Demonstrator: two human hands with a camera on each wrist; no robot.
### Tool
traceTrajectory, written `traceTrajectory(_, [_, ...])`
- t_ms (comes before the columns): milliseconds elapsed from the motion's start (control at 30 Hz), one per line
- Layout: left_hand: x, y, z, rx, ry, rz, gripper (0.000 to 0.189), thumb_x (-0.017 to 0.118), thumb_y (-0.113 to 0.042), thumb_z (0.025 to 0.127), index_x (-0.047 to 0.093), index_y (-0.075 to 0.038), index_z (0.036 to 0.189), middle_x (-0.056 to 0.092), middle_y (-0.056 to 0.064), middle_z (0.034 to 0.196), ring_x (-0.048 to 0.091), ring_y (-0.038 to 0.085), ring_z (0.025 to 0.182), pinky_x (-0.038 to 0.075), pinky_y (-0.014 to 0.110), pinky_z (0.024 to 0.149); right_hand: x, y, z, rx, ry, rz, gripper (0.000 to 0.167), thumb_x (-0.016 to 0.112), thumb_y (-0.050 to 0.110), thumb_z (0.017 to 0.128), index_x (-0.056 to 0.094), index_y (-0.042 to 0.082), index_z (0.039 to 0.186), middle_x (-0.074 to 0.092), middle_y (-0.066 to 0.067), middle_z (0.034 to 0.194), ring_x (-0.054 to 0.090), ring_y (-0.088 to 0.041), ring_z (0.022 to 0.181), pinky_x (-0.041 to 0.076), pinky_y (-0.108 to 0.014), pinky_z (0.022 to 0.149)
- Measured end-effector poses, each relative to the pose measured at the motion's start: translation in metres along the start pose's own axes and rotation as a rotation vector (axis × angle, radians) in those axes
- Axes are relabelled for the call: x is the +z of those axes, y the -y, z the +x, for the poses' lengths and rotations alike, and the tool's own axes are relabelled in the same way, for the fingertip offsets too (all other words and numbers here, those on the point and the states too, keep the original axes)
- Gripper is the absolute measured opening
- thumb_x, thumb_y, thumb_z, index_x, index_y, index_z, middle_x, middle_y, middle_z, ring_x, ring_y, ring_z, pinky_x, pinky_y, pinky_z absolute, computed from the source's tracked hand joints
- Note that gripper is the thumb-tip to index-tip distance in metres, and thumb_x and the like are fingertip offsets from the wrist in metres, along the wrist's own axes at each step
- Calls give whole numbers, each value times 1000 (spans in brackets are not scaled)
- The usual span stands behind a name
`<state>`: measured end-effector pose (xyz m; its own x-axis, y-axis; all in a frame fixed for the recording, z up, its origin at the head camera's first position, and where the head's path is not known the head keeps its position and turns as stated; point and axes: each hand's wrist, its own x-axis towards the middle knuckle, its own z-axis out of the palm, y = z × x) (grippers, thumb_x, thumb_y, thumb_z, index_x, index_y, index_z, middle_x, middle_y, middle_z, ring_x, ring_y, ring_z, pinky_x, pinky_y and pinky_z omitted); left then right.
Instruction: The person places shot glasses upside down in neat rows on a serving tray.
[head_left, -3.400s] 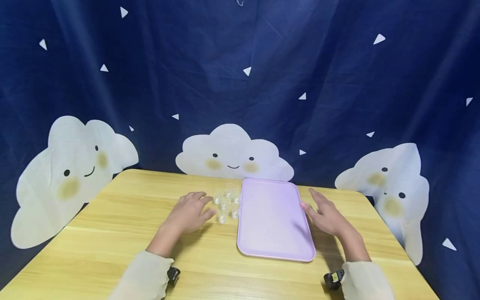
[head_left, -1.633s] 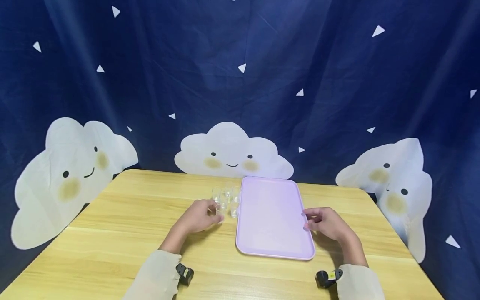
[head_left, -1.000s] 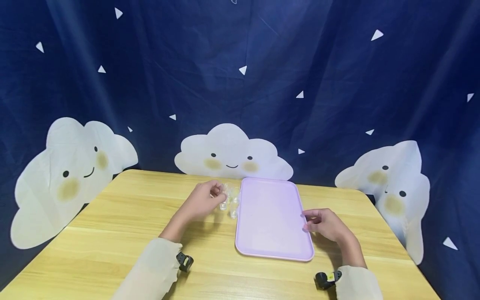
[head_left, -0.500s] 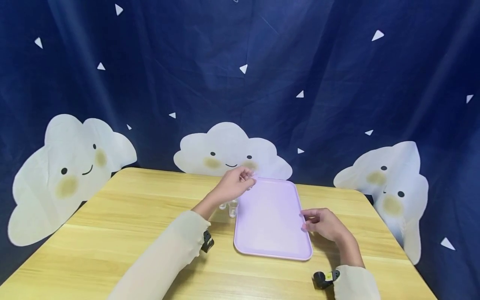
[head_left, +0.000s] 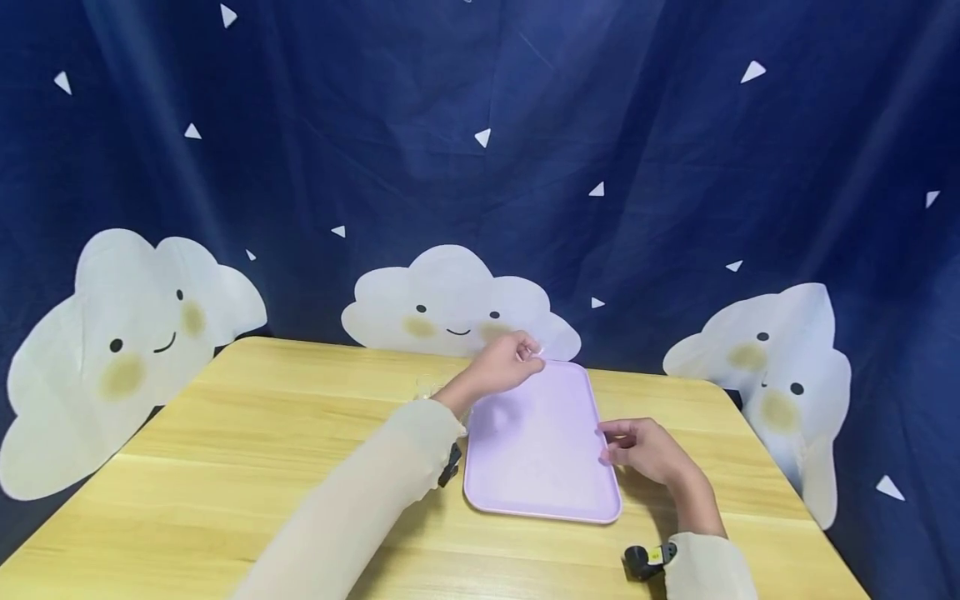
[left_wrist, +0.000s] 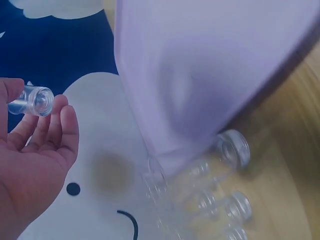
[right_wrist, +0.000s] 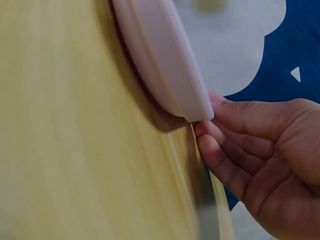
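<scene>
My left hand (head_left: 498, 368) pinches a small clear shot glass (left_wrist: 41, 102) between thumb and fingers, in the air over the far end of a light purple tray (head_left: 543, 471). In the left wrist view the glass lies tilted sideways, its thick base toward the camera. Several more shot glasses (left_wrist: 236, 206) stand on the table left of the tray; in the head view my left forearm hides most of them. At the tray's right edge, my right hand (head_left: 651, 450) holds the rim, thumb on one side and fingers on the other in the right wrist view.
The tray lies on a light wood table (head_left: 247, 433) with rounded far corners. Behind the table hangs a dark blue curtain (head_left: 420, 125) with printed clouds and white triangles. A small black wrist camera (head_left: 645, 561) sits at the right cuff.
My left hand reached among the glasses, took one, and carried it right and away to the tray's far end. My right hand came to the tray's right rim and stayed there.
</scene>
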<state>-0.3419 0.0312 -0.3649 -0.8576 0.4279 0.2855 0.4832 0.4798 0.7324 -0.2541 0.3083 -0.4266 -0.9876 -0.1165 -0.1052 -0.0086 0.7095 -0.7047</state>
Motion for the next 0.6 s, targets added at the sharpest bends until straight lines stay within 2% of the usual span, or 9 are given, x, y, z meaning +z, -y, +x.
traceTrajectory(233, [17,-2,14,-12,58,61,23,70,-18,92,69,-4,109,72,7,98,66,18,95,53,25,85,2,0,1,4,3,19,46,82,12,86,69,3,129,72,-12,117,64,-22,96,56,-44,88])
traceTrajectory(400, [27,-2,19,-45,95,81,24,73,-20,91,70,-4,109,73,7,98,67,18,96,54,25,84,4,2,0,0,9,32,47,82,12,86,69,1,130,72,-13,117,65,-22,96,57,-45,87])
traceTrajectory(600, [38,-1,26,-105,105,82,27,79,-22,89,72,-4,107,72,6,101,64,17,94,51,26,84,1,1,1,13,8,23,47,82,12,86,69,3,130,72,-11,116,64,-22,96,57,-44,87])
